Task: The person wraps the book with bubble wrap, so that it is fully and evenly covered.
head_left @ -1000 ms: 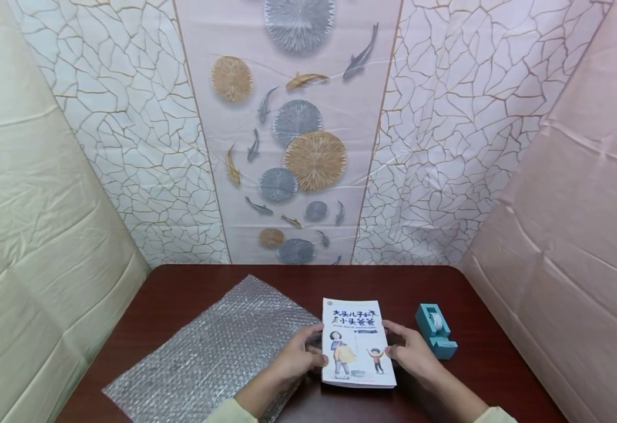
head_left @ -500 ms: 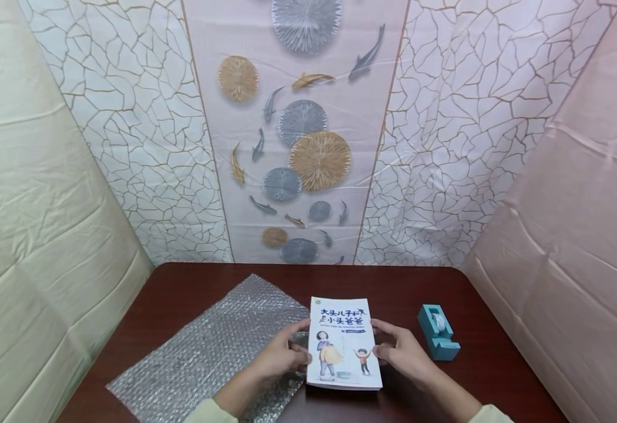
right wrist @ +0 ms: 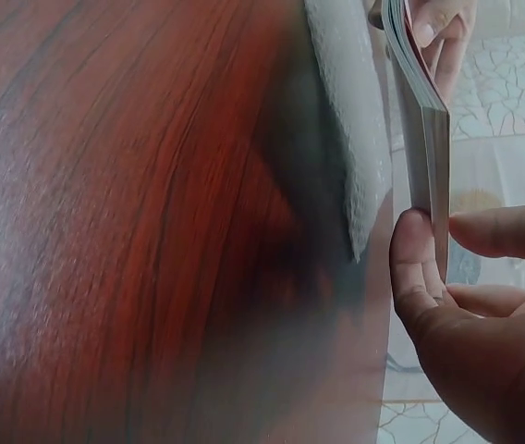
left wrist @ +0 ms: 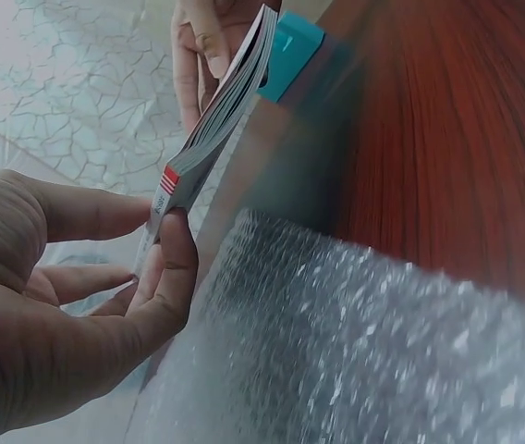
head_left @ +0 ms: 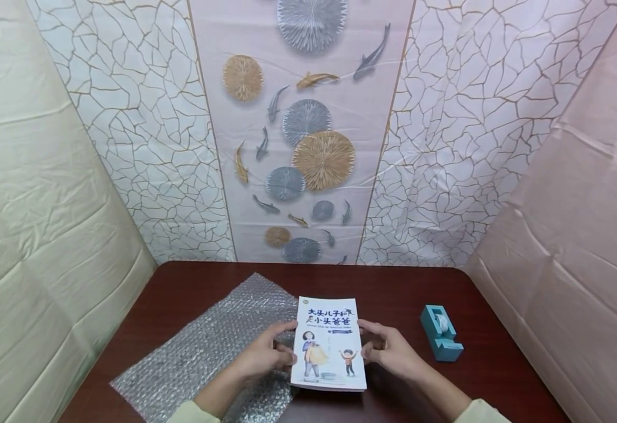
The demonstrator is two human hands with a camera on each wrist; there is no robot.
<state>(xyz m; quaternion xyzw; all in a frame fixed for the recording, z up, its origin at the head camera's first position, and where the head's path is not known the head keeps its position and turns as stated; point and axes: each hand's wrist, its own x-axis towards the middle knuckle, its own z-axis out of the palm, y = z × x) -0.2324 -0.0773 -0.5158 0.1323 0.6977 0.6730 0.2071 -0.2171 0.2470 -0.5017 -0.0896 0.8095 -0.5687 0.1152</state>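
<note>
A white paperback book (head_left: 328, 343), its cover printed with dark blue Chinese characters and cartoon figures, is held face up over the table between both hands. My left hand (head_left: 262, 352) pinches its spine side; in the left wrist view the thumb and fingers close on the spine (left wrist: 163, 190), near a red-striped patch. On the opposite long edge, my right hand (head_left: 390, 351) pinches the page side, thumb above and fingers beneath, as the right wrist view shows. The book's left edge overlaps a silvery sheet of bubble wrap (head_left: 203, 341) lying flat on the left.
A teal tape dispenser (head_left: 441, 333) with a roll of clear tape stands right of my right hand. The dark red-brown wooden table (head_left: 393, 294) ends at a patterned cloth backdrop (head_left: 419, 194), with pale padded walls on both sides.
Both hands have carried the book leftward, away from the tape dispenser and toward the bubble wrap. Their grip looks the same, and the head view has shifted slightly.
</note>
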